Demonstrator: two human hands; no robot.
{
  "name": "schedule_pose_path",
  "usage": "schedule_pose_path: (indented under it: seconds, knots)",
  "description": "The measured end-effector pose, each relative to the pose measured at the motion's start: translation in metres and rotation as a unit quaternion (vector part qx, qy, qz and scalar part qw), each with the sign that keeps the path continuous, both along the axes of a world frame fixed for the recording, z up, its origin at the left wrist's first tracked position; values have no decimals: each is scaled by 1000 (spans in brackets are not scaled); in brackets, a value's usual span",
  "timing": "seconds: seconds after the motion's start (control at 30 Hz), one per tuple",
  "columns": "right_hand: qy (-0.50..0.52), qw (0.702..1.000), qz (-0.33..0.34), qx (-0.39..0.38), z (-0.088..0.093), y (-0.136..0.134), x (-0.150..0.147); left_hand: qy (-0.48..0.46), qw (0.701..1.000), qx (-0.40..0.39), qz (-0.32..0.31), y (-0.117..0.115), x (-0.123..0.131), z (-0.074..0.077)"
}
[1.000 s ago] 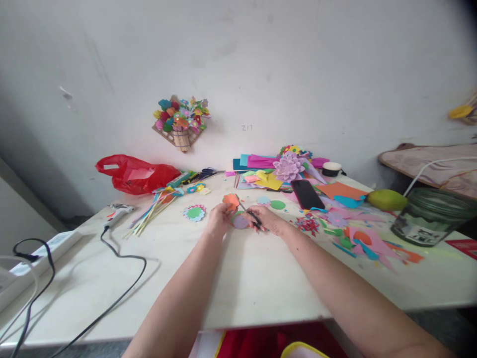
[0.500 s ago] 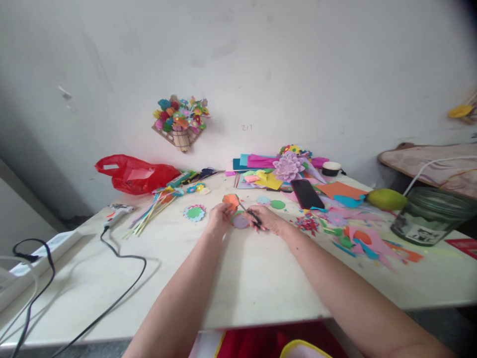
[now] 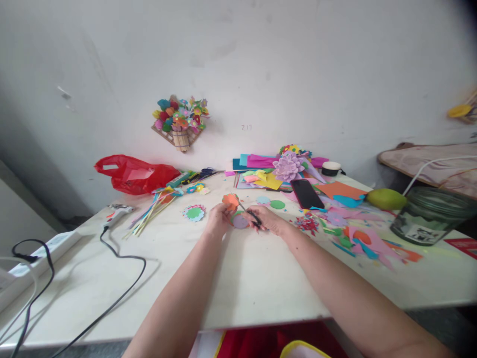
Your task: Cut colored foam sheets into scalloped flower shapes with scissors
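Pinched in my left hand (image 3: 220,219) is an orange scalloped paper flower (image 3: 231,200). My right hand (image 3: 266,219) is closed round the dark handles of a pair of scissors (image 3: 255,219), whose blades point up and left at the flower's right edge. Whether the blades touch the flower is too small to tell. Under and between my hands lies a lilac disc with a scalloped rim (image 3: 239,221). A pale blue disc (image 3: 263,200) and a green disc (image 3: 278,204) rest beyond my right hand. Left of my hands is a green-centred scalloped disc (image 3: 194,213).
A glue gun (image 3: 121,215) with a trailing cord and a power strip (image 3: 44,256) lie at left. A red plastic bag (image 3: 136,175) sits behind. Right are a phone (image 3: 306,194), paper scraps (image 3: 367,243), a mango-like fruit (image 3: 386,199) and a glass jar (image 3: 428,216).
The scissor blades look slightly more open than before at the orange flower. My hands stay almost in the same place.
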State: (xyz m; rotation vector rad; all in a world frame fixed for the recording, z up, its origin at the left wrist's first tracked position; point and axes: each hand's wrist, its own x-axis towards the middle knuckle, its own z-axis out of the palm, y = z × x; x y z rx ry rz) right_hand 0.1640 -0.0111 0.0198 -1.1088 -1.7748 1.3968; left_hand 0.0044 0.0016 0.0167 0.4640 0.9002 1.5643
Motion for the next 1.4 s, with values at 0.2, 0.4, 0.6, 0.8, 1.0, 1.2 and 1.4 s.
schedule_pose_path:
  seconds: [0.2, 0.4, 0.6, 0.8, 1.0, 1.2, 1.4]
  knots:
    - [4, 1000, -5, -4, -2, 2, -1, -1, 1000, 5, 3, 3, -2, -3]
    - [14, 1000, -2, -4, -5, 3, -1, -6, 1000, 4, 2, 4, -3, -4]
    - [19, 1000, 5, -1, -6, 5, 1, 2, 1000, 9, -16, 5, -5, -7]
    - [24, 1000, 8, -11, -4, 4, 1, 4, 1000, 7, -13, 5, -6, -7]
    - [32, 999, 4, -17, -2, 3, 1, 3, 1000, 3, -16, 3, -5, -3]
    - [34, 999, 7, -24, -2, 3, 3, 2, 1000, 16, -25, -1, -4, -1]
    - [39, 999, 20, -16, -2, 3, 5, -7, 998, 38, -49, -4, -4, 1]
